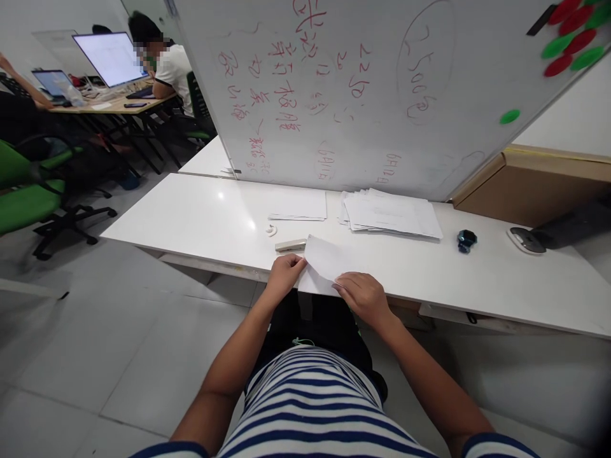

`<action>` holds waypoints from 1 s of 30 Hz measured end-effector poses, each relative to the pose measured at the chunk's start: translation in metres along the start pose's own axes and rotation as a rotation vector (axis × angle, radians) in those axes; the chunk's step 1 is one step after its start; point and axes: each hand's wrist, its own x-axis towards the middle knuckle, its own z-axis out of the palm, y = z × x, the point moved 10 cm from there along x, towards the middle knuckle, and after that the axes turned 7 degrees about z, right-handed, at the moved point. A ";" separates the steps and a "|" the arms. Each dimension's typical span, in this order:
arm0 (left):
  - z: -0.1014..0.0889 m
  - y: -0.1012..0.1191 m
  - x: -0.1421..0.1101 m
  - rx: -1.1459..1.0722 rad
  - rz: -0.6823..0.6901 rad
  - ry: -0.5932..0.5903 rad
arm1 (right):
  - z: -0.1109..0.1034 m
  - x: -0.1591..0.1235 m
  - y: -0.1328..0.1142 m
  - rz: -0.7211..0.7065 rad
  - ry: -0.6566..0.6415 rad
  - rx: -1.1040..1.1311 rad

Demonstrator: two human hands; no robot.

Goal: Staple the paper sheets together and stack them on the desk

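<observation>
Between my hands is white paper, its upper sheet bent up and a lower part showing at the table's front edge. My left hand pinches its left edge between thumb and fingers. On the right, my right hand is closed on the near right edge. Just beyond my left hand lies a pale stapler. A small white curved object sits behind it. Farther back are a thin set of white sheets and a thicker, uneven stack of paper.
A whiteboard with writing stands along the back of the white table. To the right are a dark blue watch-like object, a grey-black device and a cardboard box. A person sits at a desk far left, near green chairs.
</observation>
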 end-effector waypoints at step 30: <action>0.044 0.009 -0.039 -0.411 0.118 -0.077 | -0.015 -0.102 0.106 0.944 0.430 0.551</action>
